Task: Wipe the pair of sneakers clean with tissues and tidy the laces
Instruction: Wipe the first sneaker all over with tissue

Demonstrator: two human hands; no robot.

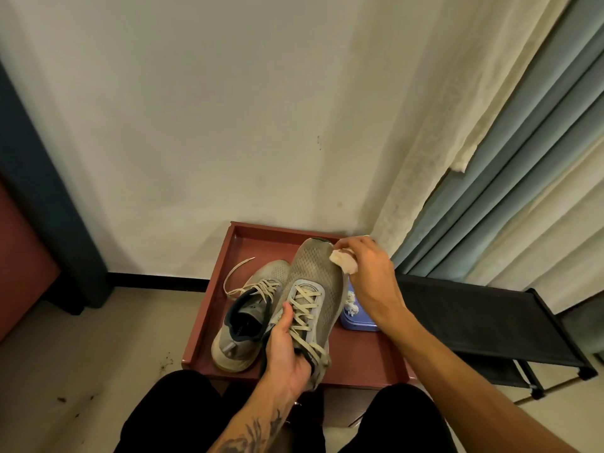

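Sneaker (313, 282): raised over tray (359, 354), gripped at collar by left hand (287, 351) to steady toe.
Tissue (341, 261): pinched in right hand (369, 276), pressed on toe for wiping.
Second sneaker (248, 315): on tray, lace loose, likely next.

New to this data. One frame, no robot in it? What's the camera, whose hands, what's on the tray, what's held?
There is no machine here: a person works with bare hands. The single picture comes from a wide-angle camera worn on the head, looking forward and down, so the arms enter from the bottom. The left hand grips one sneaker around its laced middle, toe pointing away. The right hand pinches a crumpled tissue against the side of its toe. The other sneaker lies on the red tray, one lace end trailing loose. A small blue box with tissue poking out sits on the tray, right of the held sneaker. A black rack stands further right.
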